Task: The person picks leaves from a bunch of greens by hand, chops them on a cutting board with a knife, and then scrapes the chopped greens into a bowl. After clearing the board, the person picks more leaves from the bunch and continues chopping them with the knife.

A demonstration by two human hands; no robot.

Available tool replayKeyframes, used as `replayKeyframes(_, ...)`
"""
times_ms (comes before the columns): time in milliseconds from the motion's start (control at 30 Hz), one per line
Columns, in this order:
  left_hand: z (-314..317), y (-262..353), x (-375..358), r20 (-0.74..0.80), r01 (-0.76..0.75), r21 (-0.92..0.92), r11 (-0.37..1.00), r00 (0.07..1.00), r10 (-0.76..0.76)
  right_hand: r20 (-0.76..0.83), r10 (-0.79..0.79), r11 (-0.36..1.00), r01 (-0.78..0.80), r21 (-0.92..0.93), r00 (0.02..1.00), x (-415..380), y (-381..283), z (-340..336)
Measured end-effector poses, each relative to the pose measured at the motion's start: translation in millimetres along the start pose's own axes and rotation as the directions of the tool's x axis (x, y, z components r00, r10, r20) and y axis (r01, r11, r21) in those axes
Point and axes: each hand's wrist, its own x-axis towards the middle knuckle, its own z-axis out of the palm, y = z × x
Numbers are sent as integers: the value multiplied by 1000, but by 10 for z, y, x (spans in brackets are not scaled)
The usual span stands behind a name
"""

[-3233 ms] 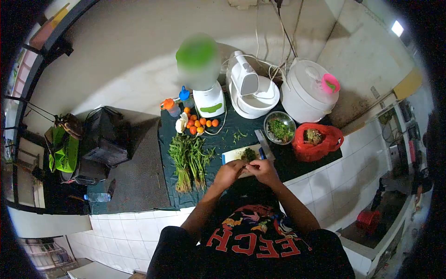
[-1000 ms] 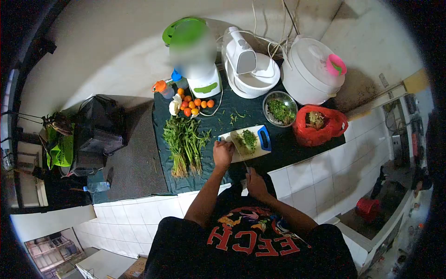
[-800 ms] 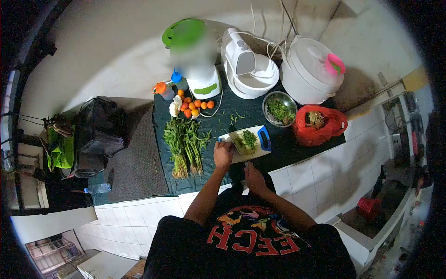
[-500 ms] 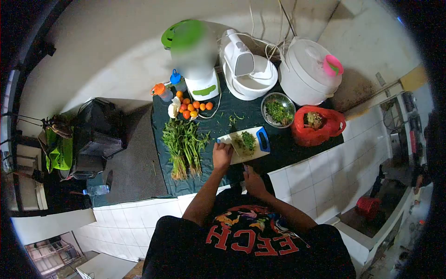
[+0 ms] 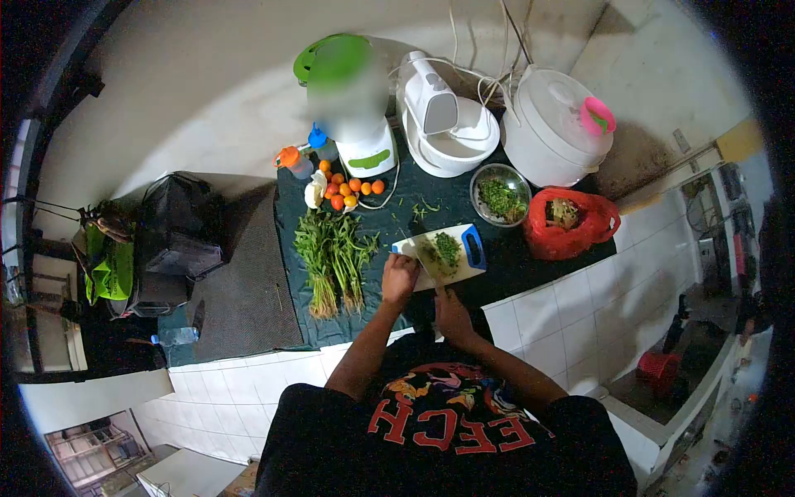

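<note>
My left hand (image 5: 401, 277) rests with bent fingers at the left edge of the white and blue cutting board (image 5: 410, 245); what its fingers hold is too small to make out. My right hand (image 5: 451, 313) is closed round the handle of a knife (image 5: 430, 269), whose blade slants up and left over the board. Chopped greens (image 5: 448, 248) lie on the board's right half, beside its blue handle end. Left of the board, two bunches of leafy greens (image 5: 335, 257) lie with their roots toward me. A metal bowl (image 5: 500, 195) of cut greens stands behind and right of the board.
A red plastic bag (image 5: 571, 224) sits at the right, before a large white lidded container (image 5: 551, 124). A mixer (image 5: 447, 132) and a blender (image 5: 368, 156) stand at the back. Tomatoes (image 5: 355, 185) and two small bottles (image 5: 293, 161) lie near the blender. A plastic bottle (image 5: 175, 336) is far left.
The knife blade has tilted up and left over the board, with my right hand slightly shifted. The whole view has moved a little; the objects keep their places.
</note>
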Motion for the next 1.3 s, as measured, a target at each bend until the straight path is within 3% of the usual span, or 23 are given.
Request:
replayKeyframes(67, 19, -26, -8, 28, -22, 35, 999, 999, 21, -2, -44, 997, 44, -60, 999, -33, 29, 43)
replayKeyframes(167, -38, 33, 13, -7, -21, 53, 998, 1000, 21, 54, 45, 995, -40, -93, 998, 37, 108, 136)
replayKeyframes(267, -48, 44, 43, 40, 21, 55, 998, 999, -23, -32, -48, 996, 45, -71, 998, 246, 198, 256)
replayKeyframes(333, 11, 28, 48, 42, 82, 25, 996, 996, -83, -178, -74, 996, 82, 42, 981, 373, 106, 204)
replayKeyframes(367, 32, 17, 28, 50, 147, -6, 989, 988, -146, -178, -74, 996, 82, 43, 981, 340, 71, 161)
replayKeyframes(467, -33, 54, 61, 36, 136, -1, 991, 990, -136, -35, 39, 998, -37, 57, 999, 177, 38, 91)
replayKeyframes(533, -72, 91, 94, 42, 139, 32, 990, 989, -140, -240, -323, 945, 297, -138, 915, -18, 110, 181)
replayKeyframes(567, -89, 106, 99, 51, 140, 65, 988, 988, -143, -238, -324, 945, 298, -138, 916, -26, 125, 196)
replayKeyframes(600, -81, 100, 86, 52, 142, 65, 988, 988, -145, -66, -103, 994, 99, -52, 993, -26, 110, 181)
replayKeyframes(633, -76, 90, 86, 18, 121, 64, 991, 992, -122, 121, 117, 993, -117, -4, 986, -3, 89, 156)
replayKeyframes(667, -70, 83, 85, -17, 99, 63, 993, 995, -98, 121, 117, 993, -117, -4, 986, 44, 81, 154)
replayKeyframes(700, -21, 44, 64, -15, 99, 64, 993, 995, -98, -60, -100, 995, 99, -30, 993, 99, 104, 197)
replayKeyframes(733, 29, 3, 52, 5, 114, 67, 991, 993, -115, -231, -315, 949, 301, -95, 920, 143, 132, 231)
replayKeyframes(800, 43, 10, 50, 26, 126, 72, 989, 991, -128, -203, -219, 974, 227, 15, 954, 292, 87, 205)
replayKeyframes(833, -12, 82, 63, 49, 225, 17, 974, 973, -225, -163, -125, 982, 146, 121, 979, 333, 39, 167)
replayKeyframes(867, -72, 140, 82, 77, 324, -36, 946, 944, -320, -165, -124, 982, 145, 122, 979, 315, -4, 121)
replayKeyframes(900, -65, 120, 84, 78, 323, -37, 946, 944, -319, -63, -42, 993, 49, 108, 997, 286, -5, 107)
replayKeyframes(933, -58, 92, 85, 90, 272, 16, 962, 958, -272, 38, 43, 995, -46, 85, 998, 254, -5, 100)
replayKeyframes(1167, -51, 30, 48, 44, 73, 89, 993, 996, -78, 113, 101, 994, -105, 30, 988, 100, 128, 222)
replayKeyframes(1233, -59, 23, 30, 61, 15, 126, 992, 998, -23, -141, -159, 986, 166, 34, 977, 223, 148, 247)
replayKeyframes(1300, -69, 27, 14, 80, -48, 163, 985, 996, 36, -141, -142, 985, 153, 73, 980, 318, 131, 225)
